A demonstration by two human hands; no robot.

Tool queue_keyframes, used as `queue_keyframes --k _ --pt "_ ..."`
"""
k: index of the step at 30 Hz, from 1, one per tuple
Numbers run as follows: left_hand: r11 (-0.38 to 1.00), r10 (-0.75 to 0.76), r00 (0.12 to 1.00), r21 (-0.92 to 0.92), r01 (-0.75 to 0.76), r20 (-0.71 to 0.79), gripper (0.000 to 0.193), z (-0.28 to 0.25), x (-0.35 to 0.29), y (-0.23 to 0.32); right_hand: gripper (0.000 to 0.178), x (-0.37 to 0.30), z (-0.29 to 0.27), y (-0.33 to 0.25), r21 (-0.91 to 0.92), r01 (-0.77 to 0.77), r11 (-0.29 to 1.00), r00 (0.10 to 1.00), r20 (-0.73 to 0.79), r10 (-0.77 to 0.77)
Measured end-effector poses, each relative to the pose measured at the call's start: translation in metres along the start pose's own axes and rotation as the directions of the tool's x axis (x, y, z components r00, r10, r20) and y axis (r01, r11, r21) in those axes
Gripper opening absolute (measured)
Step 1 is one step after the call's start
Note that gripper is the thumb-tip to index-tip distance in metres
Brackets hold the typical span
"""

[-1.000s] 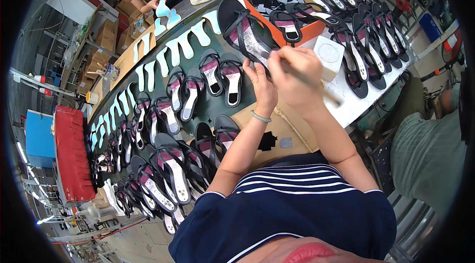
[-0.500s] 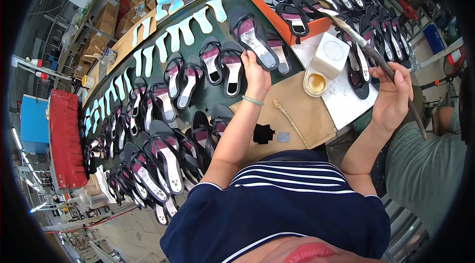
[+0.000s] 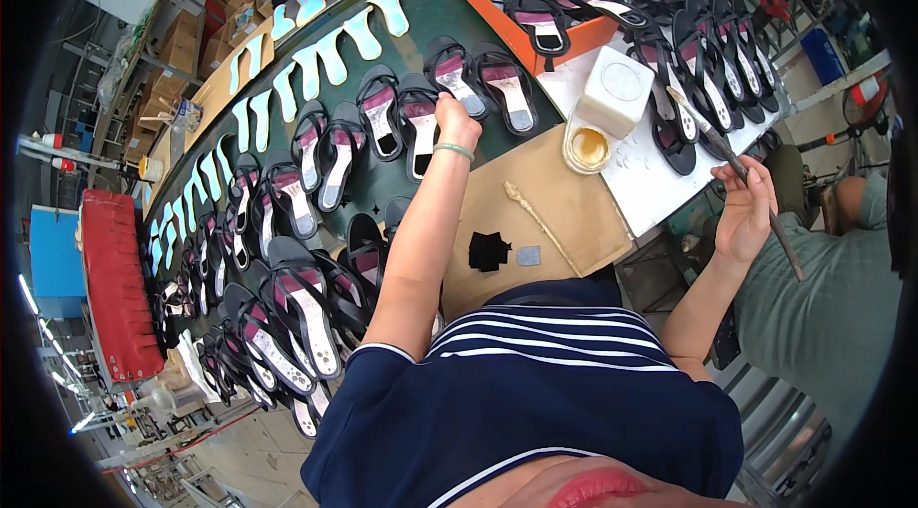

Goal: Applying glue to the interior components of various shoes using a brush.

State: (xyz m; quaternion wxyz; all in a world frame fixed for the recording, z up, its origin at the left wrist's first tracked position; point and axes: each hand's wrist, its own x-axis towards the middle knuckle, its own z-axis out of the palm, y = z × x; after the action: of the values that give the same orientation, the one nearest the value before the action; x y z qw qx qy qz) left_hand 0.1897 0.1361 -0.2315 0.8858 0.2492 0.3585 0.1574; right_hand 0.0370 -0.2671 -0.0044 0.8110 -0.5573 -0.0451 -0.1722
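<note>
Head view now shows the sandal [image 3: 457, 82] lowered left of the orange box [image 3: 585, 44], so it seems set down. The left hand [image 3: 459, 127] has half-curled fingers at its heel, grip unclear; the right hand [image 3: 744, 207] pinches a brush [image 3: 719, 143] right of the box.

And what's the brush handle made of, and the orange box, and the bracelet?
Brush handle: probably wood, because it's dull, brown and stick-like.
Box: likely cardboard, with thin, flat walls and a plain orange finish.
Bracelet: smooth and pale green; maybe stone, glass or plastic, I can't tell.
</note>
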Motion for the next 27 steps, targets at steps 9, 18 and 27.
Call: queue_keyframes --k 9,18,27 --pt "0.998 0.017 0.996 0.058 -0.022 0.084 0.045 0.011 0.007 0.0 0.028 -0.006 -0.04 -0.001 0.117 0.085 0.99 0.993 -0.097 -0.073" --pt "0.891 0.04 0.995 0.447 -0.076 0.089 0.053 0.018 -0.073 0.032 0.023 0.004 -0.076 -0.019 -0.128 -0.189 0.974 0.959 -0.237 0.155" --pt "0.68 0.299 0.825 0.5 -0.536 0.479 0.062 0.06 -0.179 0.016 0.07 0.079 -0.073 0.101 -0.947 -0.046 0.319 0.998 -0.028 0.058"
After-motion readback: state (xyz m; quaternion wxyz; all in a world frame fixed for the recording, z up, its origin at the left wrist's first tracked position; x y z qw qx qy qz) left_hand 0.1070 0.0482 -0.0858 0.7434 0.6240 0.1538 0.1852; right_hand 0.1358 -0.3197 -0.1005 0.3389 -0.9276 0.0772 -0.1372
